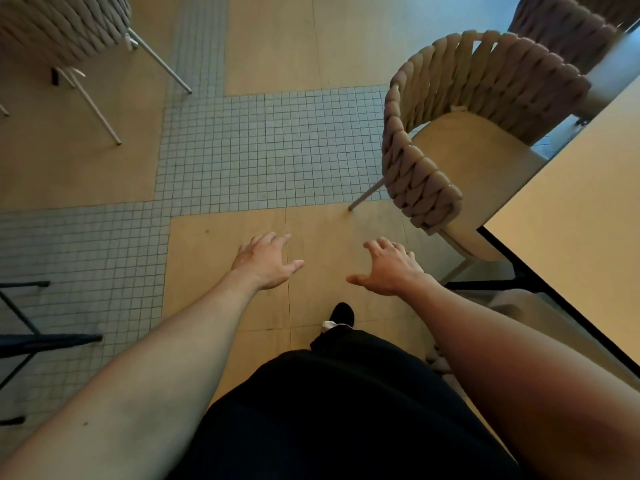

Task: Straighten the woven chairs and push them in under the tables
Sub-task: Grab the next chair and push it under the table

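Observation:
A woven chair (415, 161) with a thick braided back and a beige seat stands at the right, its seat partly under the pale table (571, 216). Both my arms reach forward over the floor. My left hand (265, 261) hovers with spread fingers and holds nothing. My right hand (391, 268) is also spread and empty, a short way below and left of the chair's back. Neither hand touches the chair. A second woven chair (65, 26) stands at the top left, and a third (568, 22) at the top right beyond the table.
The floor mixes wood panels and grey mosaic tile (270, 147). Black metal table legs (24, 337) stand at the left edge. A black table frame (519, 271) runs under the right table's edge. My dark trousers and one shoe (343, 315) show below.

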Demonstrator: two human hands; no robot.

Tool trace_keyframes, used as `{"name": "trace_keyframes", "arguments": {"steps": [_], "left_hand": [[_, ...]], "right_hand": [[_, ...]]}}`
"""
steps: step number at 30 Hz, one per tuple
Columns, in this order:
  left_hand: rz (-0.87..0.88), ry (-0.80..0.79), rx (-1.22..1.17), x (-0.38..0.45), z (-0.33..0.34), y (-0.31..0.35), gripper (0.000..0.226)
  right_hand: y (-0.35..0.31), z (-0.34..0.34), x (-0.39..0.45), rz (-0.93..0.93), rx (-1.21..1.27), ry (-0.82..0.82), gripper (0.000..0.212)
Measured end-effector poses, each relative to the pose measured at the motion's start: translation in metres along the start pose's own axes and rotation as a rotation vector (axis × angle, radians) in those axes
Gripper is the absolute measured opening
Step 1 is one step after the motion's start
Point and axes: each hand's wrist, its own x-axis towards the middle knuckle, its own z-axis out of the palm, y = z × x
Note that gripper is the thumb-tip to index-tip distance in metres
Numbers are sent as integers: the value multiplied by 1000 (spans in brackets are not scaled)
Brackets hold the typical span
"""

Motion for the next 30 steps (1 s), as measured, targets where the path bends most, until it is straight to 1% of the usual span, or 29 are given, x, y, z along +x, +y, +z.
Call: {"name": "trace_keyframes", "arguments": {"steps": [7, 17, 25, 30], "left_hand": [[34, 13, 7, 65, -43, 15, 78], [76, -4, 20, 176, -110, -7, 77], [210, -49, 129, 291, -187, -38, 78], [295, -75, 198, 352, -234, -44, 80]], "right_hand": [[10, -51, 56, 11, 5, -9, 93], [-4, -115, 157, 36, 13, -11, 93], [-38, -181, 254, 133, 94, 11, 91], [-56, -215, 302, 203, 183, 40, 93]]}}
